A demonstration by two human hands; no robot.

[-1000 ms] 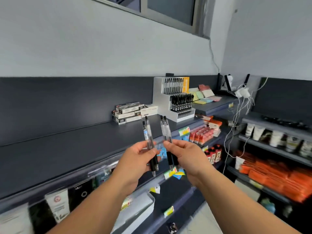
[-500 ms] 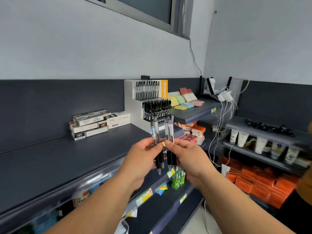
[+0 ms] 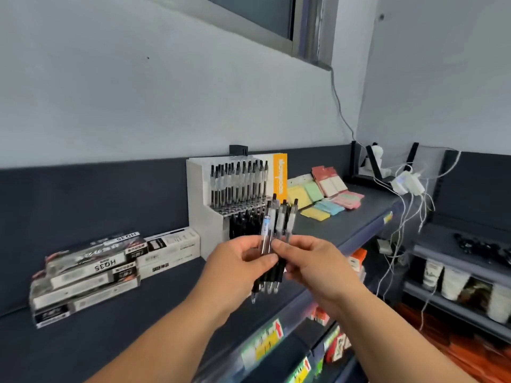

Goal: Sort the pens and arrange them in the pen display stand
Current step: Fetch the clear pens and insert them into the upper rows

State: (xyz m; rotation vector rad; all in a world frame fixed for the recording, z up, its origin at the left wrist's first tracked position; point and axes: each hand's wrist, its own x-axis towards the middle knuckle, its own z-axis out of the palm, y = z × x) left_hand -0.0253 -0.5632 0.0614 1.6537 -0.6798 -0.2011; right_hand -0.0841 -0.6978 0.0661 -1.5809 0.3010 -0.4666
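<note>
Dark grey shop shelf (image 3: 116, 308) under a pale wall, head view only. White stepped plastic pen display stand (image 3: 206, 217) sits at the back of the shelf, upper tier holding a row of clear-barrel pens (image 3: 237, 183), lower tier black ones, partly hidden behind what I hold. Stacked black-and-white pen boxes (image 3: 91, 275) lie left of it, pastel sticky-note pads (image 3: 323, 201) right.

My left hand (image 3: 237, 266) and right hand (image 3: 309, 261) meet at mid-barrel, both closed on 1 small bundle of clear pens with black grips (image 3: 272, 244); looks like 4, blur makes the count unsure. Pens stand near-upright, clickers up, tips down.

Stand lies straight ahead and slightly left, just beyond the bundle. Pen axis already matches the upright slots. Left hand looks nearer the stand.
</note>
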